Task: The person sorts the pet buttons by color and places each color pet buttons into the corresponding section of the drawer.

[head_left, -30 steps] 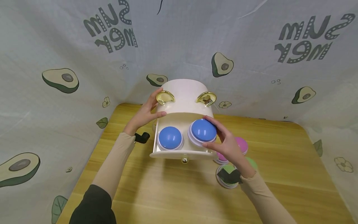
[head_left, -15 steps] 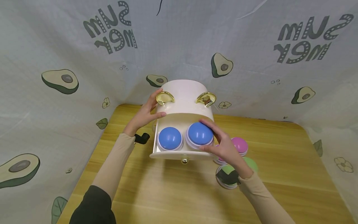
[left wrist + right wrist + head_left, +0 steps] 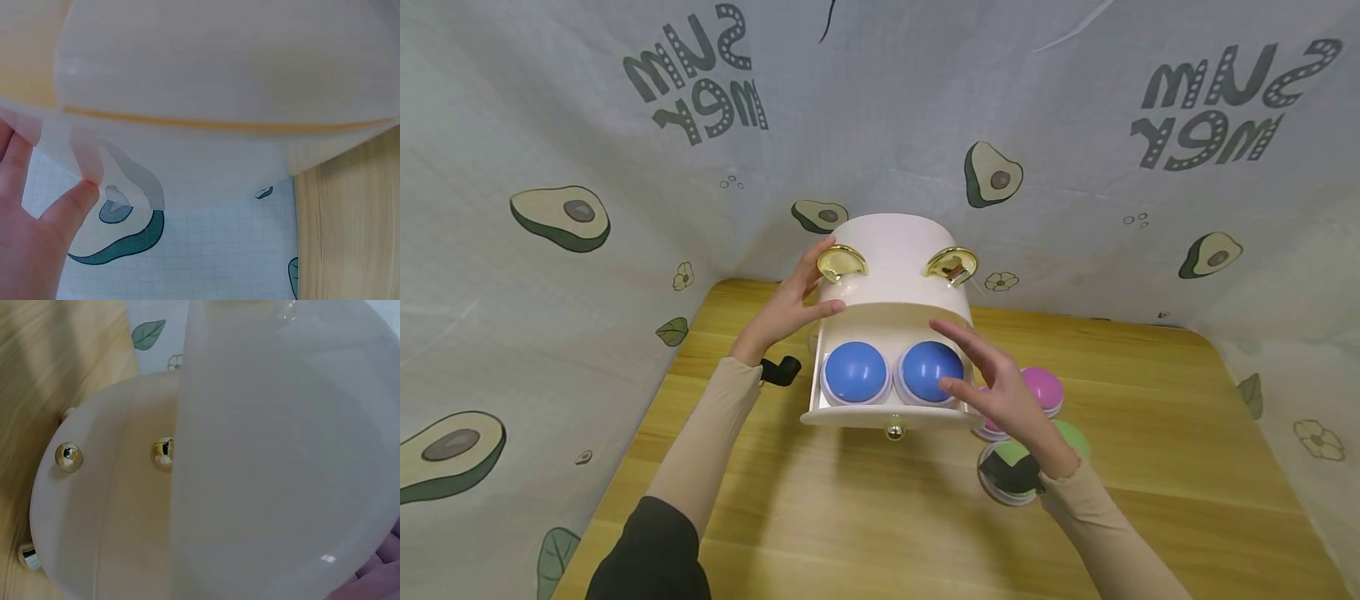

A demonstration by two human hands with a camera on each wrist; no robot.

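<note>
A white drawer box with gold ear-shaped trims stands on the table, its upper drawer pulled out. Two blue domed buttons with white rims, the left button and the right button, sit side by side in it. My left hand rests against the box's left side, fingers spread and thumb at the front; in the left wrist view its thumb touches the pale wall. Relaxed fingers of my right hand hover around the right button, thumb overlapping it. The right wrist view shows the drawer front, without the hand.
Pink buttons, one of them in plain sight, and green buttons, including the nearer one, lie right of the box, partly behind my right wrist. An avocado-print cloth hangs behind the wooden table.
My right hand lowered the right blue button into the drawer beside the other one, and its fingers have now spread away from it. My left hand stayed at the box's side.
</note>
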